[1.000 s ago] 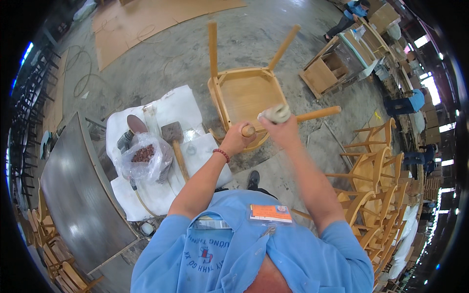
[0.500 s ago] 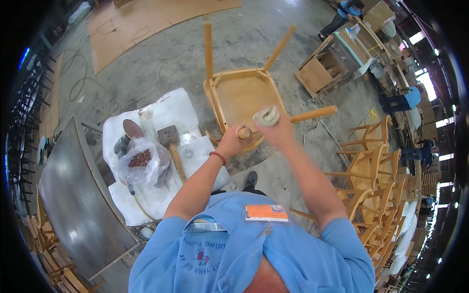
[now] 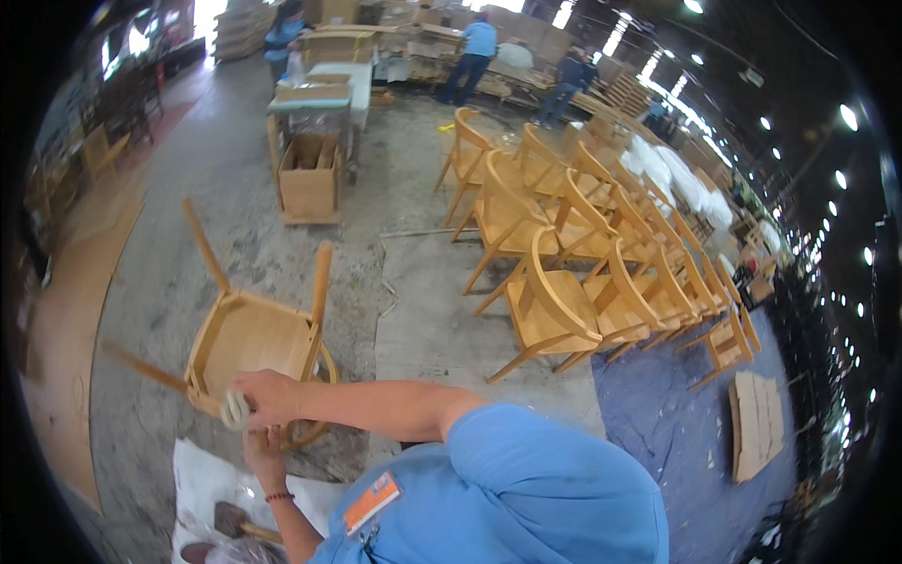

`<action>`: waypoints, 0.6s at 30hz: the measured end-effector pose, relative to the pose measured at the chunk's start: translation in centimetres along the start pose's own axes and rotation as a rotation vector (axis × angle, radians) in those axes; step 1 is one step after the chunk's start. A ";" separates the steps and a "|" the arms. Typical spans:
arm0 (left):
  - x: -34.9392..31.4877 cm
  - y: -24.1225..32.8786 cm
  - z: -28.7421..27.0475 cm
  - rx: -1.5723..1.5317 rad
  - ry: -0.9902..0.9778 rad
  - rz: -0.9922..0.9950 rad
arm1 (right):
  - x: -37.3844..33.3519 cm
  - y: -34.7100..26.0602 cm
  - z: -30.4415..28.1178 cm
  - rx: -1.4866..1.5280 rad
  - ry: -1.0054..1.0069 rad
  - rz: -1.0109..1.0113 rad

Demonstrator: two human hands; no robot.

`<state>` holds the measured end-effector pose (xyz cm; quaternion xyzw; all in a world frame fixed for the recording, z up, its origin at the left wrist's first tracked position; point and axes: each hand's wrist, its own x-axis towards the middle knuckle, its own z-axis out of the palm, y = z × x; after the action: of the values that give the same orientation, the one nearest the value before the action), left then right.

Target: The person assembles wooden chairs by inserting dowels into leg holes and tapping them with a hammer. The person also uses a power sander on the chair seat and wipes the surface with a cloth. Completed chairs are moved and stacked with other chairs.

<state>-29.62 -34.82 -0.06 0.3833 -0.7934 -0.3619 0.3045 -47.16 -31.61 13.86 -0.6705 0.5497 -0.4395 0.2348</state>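
An upside-down wooden chair [image 3: 252,331] stands on the floor in front of me, its legs pointing up and outward. My left hand [image 3: 263,458], with a red bead bracelet at the wrist, is closed round the end of the chair leg nearest me. Just above it, my right hand [image 3: 270,399] grips a folded, pale off-white pad [image 3: 235,411]; its exact material I cannot make out. The pad is close to the held leg, but whether they touch is unclear.
Below the chair lies a white foam sheet [image 3: 193,479] bearing a mallet [image 3: 228,519]. Rows of upright wooden chairs [image 3: 540,305] stand to the right, beside a blue floor covering [image 3: 658,423]. A cart [image 3: 310,183] stands farther off, and several people work at the back.
The view has swung to the right, so the chair now appears at lower left and the chair rows come into the middle. Both hands remain at the chair leg, still holding.
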 end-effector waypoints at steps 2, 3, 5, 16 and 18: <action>-0.4 1.3 -0.5 -0.183 0.025 -0.082 | -0.1 0.8 -2.2 0.071 0.101 0.114; -0.4 2.2 -0.3 -0.291 0.046 -0.134 | -0.4 1.0 -3.5 0.081 0.150 0.099; -0.3 3.2 -0.6 -0.350 0.061 -0.135 | -2.1 1.3 -5.5 0.110 0.237 0.080; -0.4 3.2 -0.2 -0.238 0.230 -0.040 | -7.8 12.1 -23.3 -0.117 0.917 0.637; 0.1 4.4 -0.1 -0.257 0.213 -0.089 | -6.6 12.1 -25.5 -0.015 0.883 0.559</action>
<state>-31.30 -32.99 3.59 0.4119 -0.6862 -0.4308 0.4170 -75.27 -24.51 14.86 -0.2507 0.7575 -0.5970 0.0839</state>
